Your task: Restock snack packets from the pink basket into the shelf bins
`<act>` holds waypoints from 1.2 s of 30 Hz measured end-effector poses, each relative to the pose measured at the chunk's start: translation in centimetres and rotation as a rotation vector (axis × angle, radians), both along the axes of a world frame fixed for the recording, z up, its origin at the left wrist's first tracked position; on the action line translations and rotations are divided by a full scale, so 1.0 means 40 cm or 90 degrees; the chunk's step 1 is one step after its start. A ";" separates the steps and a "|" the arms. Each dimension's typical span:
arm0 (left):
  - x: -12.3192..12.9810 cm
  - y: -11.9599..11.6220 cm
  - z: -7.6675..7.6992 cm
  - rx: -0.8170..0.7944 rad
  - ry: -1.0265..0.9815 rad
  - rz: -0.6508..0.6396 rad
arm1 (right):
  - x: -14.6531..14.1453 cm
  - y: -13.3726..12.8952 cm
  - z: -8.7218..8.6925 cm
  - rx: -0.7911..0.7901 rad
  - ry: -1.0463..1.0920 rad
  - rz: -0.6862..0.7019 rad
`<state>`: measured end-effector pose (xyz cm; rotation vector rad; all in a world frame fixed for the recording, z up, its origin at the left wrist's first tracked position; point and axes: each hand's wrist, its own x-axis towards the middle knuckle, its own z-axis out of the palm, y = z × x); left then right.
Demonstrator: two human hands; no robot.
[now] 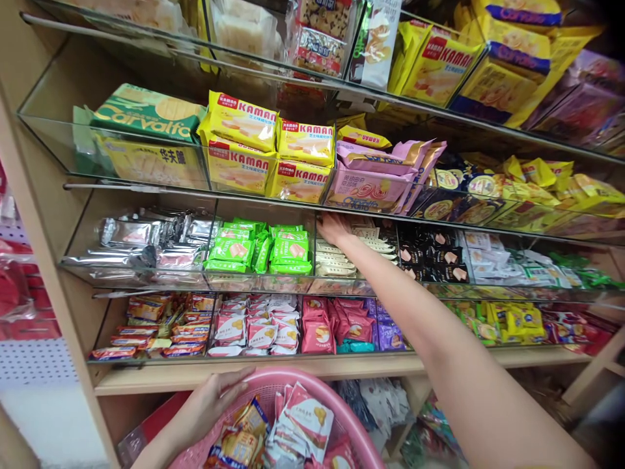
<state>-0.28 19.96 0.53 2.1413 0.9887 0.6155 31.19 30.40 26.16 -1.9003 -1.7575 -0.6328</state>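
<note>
My left hand grips the rim of a pink plastic basket low in the head view. Inside the basket lie white-and-red snack packets, orange-and-blue wrapped biscuits and a red packet at the near side. My right arm stretches up to the shelf, and my right hand is in the compartment of cream-coloured packets. Its fingers are mostly hidden under the shelf above, so I cannot see whether they hold anything.
Green packets and silver packets lie left of that compartment, black packets right of it. Clear dividers and front lips edge each shelf. Yellow wafer packs stand above; a wooden ledge runs behind the basket.
</note>
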 end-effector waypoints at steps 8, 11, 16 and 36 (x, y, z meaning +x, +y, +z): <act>0.000 -0.005 0.003 0.004 0.008 0.001 | -0.012 -0.063 0.011 -0.020 -0.028 0.002; -0.001 -0.010 0.006 0.005 0.005 -0.001 | -0.018 -0.086 0.009 -0.025 -0.042 0.000; -0.001 -0.011 0.011 0.008 0.000 -0.004 | -0.011 -0.142 -0.012 -0.010 -0.081 0.011; 0.012 -0.020 0.021 0.027 -0.014 -0.030 | -0.133 -0.628 -0.290 -0.172 1.165 0.582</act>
